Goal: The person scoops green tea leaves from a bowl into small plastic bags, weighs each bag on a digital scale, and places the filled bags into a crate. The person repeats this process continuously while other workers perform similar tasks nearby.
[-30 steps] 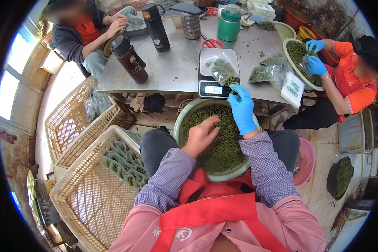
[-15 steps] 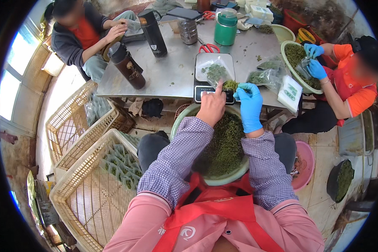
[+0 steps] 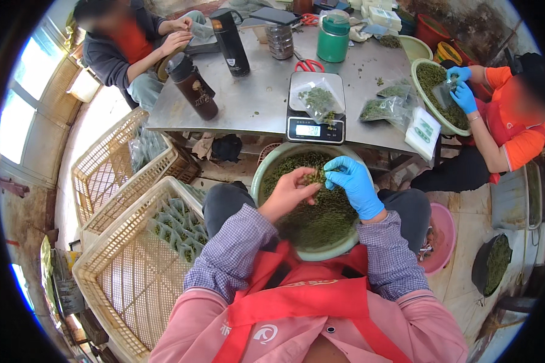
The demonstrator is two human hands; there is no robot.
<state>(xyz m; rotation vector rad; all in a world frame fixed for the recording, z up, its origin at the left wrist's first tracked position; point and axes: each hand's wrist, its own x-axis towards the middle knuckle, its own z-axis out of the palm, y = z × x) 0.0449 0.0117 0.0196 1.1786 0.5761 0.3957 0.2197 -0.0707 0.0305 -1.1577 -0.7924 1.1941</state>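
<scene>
Above the light green basin (image 3: 265,164) on my lap, both hands meet at a small clump of green beaded sprigs (image 3: 313,176). My bare left hand (image 3: 290,195) has its fingers curled against the clump, slightly smeared by motion. In a blue glove, my right hand (image 3: 356,186) pinches the other side of it. Loose green sprigs (image 3: 315,224) fill the basin. On the table just beyond, a digital scale (image 3: 316,130) with a lit display carries a clear plastic bag (image 3: 315,100) partly filled with the same green stuff, a few bits at its lower corner.
The metal table (image 3: 254,103) holds dark flasks (image 3: 191,88), a green jar (image 3: 333,39), red scissors (image 3: 309,65), filled bags (image 3: 384,107) and a packet stack (image 3: 422,133). Plastic crates (image 3: 133,290) stand left, a pink basin (image 3: 442,233) right. Two people sit at the table's sides.
Both hands have drawn back from the scale to above the basin. My left hand has left the bag and come to the clump in my right hand. The scale's display is uncovered.
</scene>
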